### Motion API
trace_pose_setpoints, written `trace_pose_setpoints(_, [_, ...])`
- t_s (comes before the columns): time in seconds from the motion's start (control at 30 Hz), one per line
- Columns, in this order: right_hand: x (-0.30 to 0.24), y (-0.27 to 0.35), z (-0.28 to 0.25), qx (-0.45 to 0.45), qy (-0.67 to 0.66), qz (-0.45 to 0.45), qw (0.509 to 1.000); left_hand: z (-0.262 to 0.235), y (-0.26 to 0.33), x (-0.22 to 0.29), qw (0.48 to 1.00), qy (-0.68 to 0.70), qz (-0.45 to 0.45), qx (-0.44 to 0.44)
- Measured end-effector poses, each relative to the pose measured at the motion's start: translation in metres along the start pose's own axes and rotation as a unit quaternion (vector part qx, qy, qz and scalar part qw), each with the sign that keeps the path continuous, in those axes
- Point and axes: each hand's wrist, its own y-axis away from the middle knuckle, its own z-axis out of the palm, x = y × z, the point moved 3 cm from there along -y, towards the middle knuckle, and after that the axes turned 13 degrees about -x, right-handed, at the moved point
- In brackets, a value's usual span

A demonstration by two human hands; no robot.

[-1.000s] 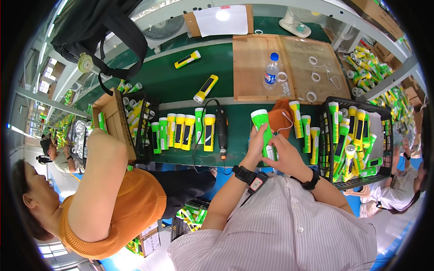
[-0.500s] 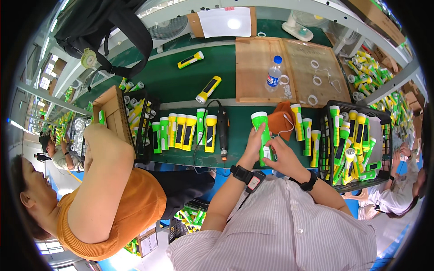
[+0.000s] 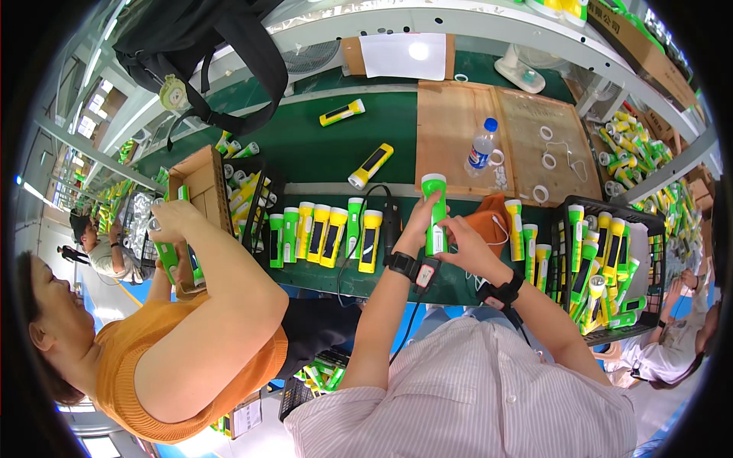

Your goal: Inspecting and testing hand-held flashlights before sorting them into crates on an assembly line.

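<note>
I hold one green flashlight upright between my left hand and right hand, both closed around it, with finished ones standing in a row to my left and a full black crate to my right.

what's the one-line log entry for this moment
left hand + right hand: both gripping upright green plastic flashlight | above green workbench | row of flashlights alongside

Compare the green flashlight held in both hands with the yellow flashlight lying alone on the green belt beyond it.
The green flashlight is held upright by the left hand and right hand; the yellow flashlight lies flat at a slant, touched by nobody. One body is green, the other yellow. Both share the same long shape with a wider head.
</note>
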Motion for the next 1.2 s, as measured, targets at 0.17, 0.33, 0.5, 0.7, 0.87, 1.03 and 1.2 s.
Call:
trace_pose_setpoints(0.17, [-0.025,0.008,-0.004,0.002,0.003,-0.016,1.000,0.011,0.022,0.002,1.000,-0.008,0.019,0.007])
trace_pose_setpoints(0.33, [-0.053,0.050,0.001,-0.075,0.018,0.021,0.997,0.038,0.075,-0.023,1.000,0.026,0.015,-0.006])
trace_pose_setpoints(0.5, [-0.054,0.053,0.007,-0.099,0.000,0.041,0.994,0.041,0.086,-0.032,0.999,0.042,-0.005,0.002])
trace_pose_setpoints(0.7, [-0.054,0.051,0.009,-0.079,0.011,0.029,0.996,0.037,0.086,-0.032,0.999,0.049,-0.003,0.006])
trace_pose_setpoints(0.87, [-0.049,0.051,0.012,-0.070,0.017,0.023,0.997,0.034,0.084,-0.037,0.999,0.049,-0.009,0.005])
trace_pose_setpoints(1.03, [-0.047,0.052,0.012,-0.070,0.010,0.028,0.997,0.035,0.083,-0.039,0.999,0.046,-0.007,0.010])
trace_pose_setpoints(1.2, [-0.050,0.057,0.008,-0.079,0.021,0.019,0.997,0.039,0.080,-0.035,0.999,0.048,0.001,0.027])
